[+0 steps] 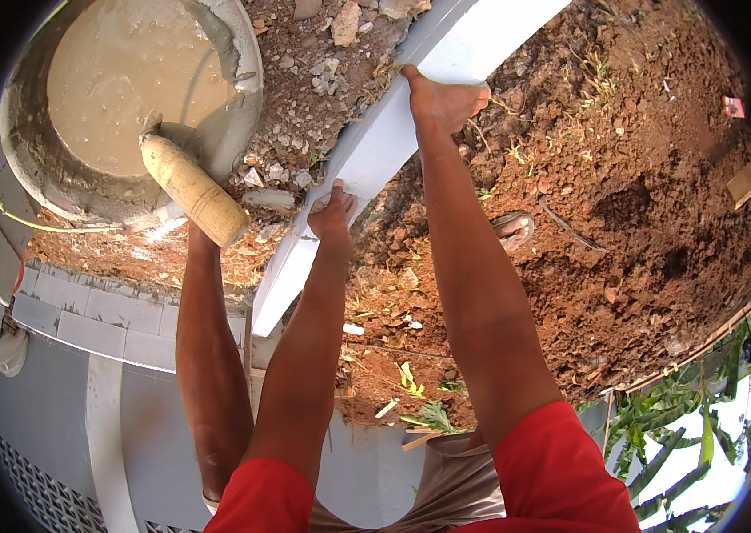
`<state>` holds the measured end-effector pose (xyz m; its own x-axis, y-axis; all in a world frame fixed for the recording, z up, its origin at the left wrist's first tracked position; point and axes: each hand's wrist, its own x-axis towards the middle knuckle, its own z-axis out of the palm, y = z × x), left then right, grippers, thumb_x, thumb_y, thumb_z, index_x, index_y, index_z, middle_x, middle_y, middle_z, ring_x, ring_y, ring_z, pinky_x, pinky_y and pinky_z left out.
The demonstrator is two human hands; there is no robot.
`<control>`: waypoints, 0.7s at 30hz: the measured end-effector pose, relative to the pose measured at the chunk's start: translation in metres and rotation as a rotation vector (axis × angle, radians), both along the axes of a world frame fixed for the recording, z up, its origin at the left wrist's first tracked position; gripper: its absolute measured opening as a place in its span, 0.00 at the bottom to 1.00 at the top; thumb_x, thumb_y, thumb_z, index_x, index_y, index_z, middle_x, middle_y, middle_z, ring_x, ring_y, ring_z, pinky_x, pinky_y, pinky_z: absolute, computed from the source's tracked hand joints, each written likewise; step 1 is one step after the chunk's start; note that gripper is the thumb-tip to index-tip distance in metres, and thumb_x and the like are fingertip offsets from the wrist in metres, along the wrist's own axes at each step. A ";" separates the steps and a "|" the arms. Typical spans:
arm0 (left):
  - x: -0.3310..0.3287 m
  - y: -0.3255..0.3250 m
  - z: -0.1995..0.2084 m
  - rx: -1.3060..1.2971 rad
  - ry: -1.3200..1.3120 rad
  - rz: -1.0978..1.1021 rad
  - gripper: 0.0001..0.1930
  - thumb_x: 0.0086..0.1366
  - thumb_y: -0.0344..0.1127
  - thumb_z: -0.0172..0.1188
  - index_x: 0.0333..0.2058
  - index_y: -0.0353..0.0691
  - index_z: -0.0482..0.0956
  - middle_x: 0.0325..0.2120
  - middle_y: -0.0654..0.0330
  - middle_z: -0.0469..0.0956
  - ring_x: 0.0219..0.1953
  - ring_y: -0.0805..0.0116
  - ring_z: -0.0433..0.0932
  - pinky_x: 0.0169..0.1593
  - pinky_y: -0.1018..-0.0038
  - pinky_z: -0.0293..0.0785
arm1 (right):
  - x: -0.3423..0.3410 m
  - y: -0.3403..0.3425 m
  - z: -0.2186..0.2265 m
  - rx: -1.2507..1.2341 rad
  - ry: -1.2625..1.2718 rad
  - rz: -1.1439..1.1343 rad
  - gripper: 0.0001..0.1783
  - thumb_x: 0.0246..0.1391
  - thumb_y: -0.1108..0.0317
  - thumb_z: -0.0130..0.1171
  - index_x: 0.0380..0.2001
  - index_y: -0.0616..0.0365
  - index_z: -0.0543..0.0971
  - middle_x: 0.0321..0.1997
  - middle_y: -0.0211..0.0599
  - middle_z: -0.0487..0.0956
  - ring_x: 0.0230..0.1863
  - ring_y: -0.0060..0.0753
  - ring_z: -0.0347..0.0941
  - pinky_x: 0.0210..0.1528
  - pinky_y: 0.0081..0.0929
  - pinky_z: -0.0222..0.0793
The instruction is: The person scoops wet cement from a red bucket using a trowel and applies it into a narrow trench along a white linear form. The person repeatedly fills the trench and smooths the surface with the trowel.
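A long white squared bar point(384, 169) runs slantwise from the lower middle to the top edge, along the border of rubble and red soil. My left hand point(333, 213) is closed on its lower stretch, thumb along the white face. Farther up, my right hand point(448, 102) grips the bar from its right side, with some fingers hidden. To the left, a round grey basin point(247, 98) contains wet grey-brown mortar point(127, 80). A thick wooden handle point(193, 191) with a mortar-smeared end appears over the basin's near rim; whatever supports it is unclear.
Loose red soil point(633, 195) spreads right of the bar, with a sandalled foot point(513, 229) on it. Broken stones point(345, 24) lie between basin and bar. Grey tiles point(91, 333) edge the lower left. A bare limb point(207, 355) reaches toward the handle. Plants point(687, 444) stand lower right.
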<state>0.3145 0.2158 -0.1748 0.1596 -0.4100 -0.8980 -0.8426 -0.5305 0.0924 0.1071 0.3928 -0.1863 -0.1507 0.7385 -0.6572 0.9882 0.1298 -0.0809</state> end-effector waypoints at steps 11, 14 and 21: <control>0.028 -0.008 -0.052 -0.135 -0.069 -0.133 0.23 0.64 0.35 0.77 0.45 0.22 0.76 0.41 0.44 0.85 0.41 0.53 0.89 0.46 0.65 0.90 | 0.012 0.020 0.026 -0.153 -0.017 0.107 0.71 0.39 0.42 0.81 0.73 0.76 0.53 0.70 0.66 0.64 0.70 0.61 0.67 0.73 0.48 0.68; -0.029 0.040 0.005 -0.162 -0.036 -0.668 0.29 0.60 0.37 0.78 0.49 0.19 0.76 0.39 0.47 0.88 0.42 0.56 0.88 0.50 0.63 0.81 | 0.017 0.038 0.014 -0.152 0.022 0.099 0.70 0.38 0.43 0.84 0.71 0.76 0.55 0.66 0.66 0.70 0.68 0.60 0.70 0.71 0.46 0.70; -0.009 0.088 0.019 -0.304 0.024 -1.066 0.32 0.58 0.34 0.71 0.55 0.15 0.74 0.44 0.34 0.85 0.48 0.39 0.86 0.64 0.57 0.76 | 0.035 0.033 0.007 -0.052 0.011 0.396 0.60 0.35 0.50 0.89 0.61 0.70 0.62 0.59 0.62 0.76 0.61 0.60 0.76 0.66 0.45 0.74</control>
